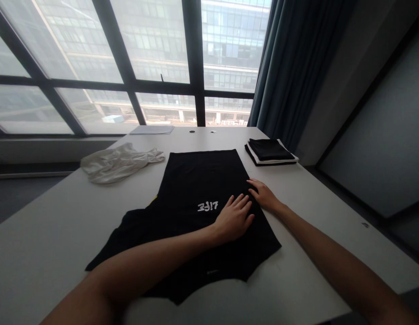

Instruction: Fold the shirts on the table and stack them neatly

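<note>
A black shirt (pixel 202 176) with white lettering lies spread on the white table (pixel 314 216), its neck end toward me. The lettering reads upside down from here. My left hand (pixel 233 217) rests flat on the shirt, just right of the print, fingers apart. At the shirt's right edge, my right hand (pixel 263 194) has its fingers stretched out, the tips touching the cloth by the side seam. Part of the shirt's left sleeve is hidden behind my left forearm. A small yellow bit shows at its left edge.
A crumpled white garment (pixel 117 163) lies at the left. Folded black and white clothes (pixel 270 151) are stacked at the back right. Papers (pixel 151 130) lie on the far edge. Beyond stand the window (pixel 162 81) and a blue curtain (pixel 290 67).
</note>
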### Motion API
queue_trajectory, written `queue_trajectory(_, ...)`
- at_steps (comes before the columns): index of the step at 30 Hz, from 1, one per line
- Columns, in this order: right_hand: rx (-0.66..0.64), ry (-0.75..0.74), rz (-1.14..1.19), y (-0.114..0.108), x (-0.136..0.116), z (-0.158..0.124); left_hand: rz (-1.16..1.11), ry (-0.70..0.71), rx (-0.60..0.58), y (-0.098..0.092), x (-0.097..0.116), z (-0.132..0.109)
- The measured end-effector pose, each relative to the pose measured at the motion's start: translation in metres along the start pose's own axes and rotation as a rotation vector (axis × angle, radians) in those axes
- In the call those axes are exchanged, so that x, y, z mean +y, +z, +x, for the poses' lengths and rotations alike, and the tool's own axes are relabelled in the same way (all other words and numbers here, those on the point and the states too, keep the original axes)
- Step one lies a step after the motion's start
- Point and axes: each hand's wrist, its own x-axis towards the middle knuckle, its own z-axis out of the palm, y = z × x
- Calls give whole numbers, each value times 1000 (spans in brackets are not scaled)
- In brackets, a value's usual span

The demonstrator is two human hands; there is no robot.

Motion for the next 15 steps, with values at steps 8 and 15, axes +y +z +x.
queue_trajectory(8,40,59,112,-1,3,3,62,6,2,6,-2,0)
queue_trajectory(15,16,22,39,-1,1,1,74,28,-34,12,-5,-2)
